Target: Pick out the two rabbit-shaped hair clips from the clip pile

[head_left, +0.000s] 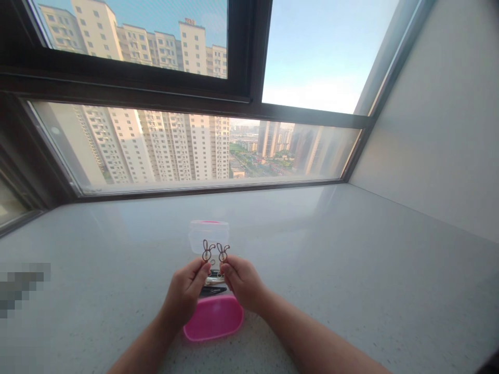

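Qty 2 wire bunny clips: L hand (185, 291) pinches clip 1 (208, 251), R hand (241, 283) pinches clip 2 (223, 252). 1 pink oval plastic box (213, 318) at 6 o'clock, 1 clear tub (208, 234) at 12.

Two small rabbit-shaped clips, each a thin dark outline with two long looped ears. The left clip (208, 251) stands upright, ears up, pinched at its lower end by the fingers of the left hand (185, 293). The right clip (223, 252) is held the same way in the right hand (242, 283). They sit side by side, just apart, raised above the tabletop (351, 259).
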### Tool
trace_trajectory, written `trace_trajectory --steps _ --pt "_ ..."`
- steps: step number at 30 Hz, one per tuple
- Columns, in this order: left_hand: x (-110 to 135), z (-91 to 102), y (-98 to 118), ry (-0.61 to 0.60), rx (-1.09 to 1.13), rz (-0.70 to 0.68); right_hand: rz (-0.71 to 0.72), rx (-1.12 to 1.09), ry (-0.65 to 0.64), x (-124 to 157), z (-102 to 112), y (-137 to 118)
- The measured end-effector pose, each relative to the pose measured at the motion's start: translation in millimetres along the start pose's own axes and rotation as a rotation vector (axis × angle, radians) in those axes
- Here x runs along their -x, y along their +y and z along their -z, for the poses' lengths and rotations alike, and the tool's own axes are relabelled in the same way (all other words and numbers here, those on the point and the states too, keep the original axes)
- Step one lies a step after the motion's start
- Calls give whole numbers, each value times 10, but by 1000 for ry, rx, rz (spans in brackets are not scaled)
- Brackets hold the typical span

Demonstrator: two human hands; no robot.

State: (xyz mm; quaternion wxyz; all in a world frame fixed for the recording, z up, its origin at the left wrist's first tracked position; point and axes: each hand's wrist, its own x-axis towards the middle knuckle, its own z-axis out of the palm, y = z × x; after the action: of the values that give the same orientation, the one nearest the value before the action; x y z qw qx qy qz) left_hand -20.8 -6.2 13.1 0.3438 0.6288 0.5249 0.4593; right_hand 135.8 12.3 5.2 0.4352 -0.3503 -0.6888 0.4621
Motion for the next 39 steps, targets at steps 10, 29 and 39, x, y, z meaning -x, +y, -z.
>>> trace_trajectory --steps 10,29,39 --pt "-1 -3 -6 -7 3 1 -3 33 37 0 2 -1" --pt "-5 20 66 -37 5 -4 -22 -33 24 -9 -15 40" --pt "4 20 32 -55 -24 -13 -1 -34 29 -14 -9 29"
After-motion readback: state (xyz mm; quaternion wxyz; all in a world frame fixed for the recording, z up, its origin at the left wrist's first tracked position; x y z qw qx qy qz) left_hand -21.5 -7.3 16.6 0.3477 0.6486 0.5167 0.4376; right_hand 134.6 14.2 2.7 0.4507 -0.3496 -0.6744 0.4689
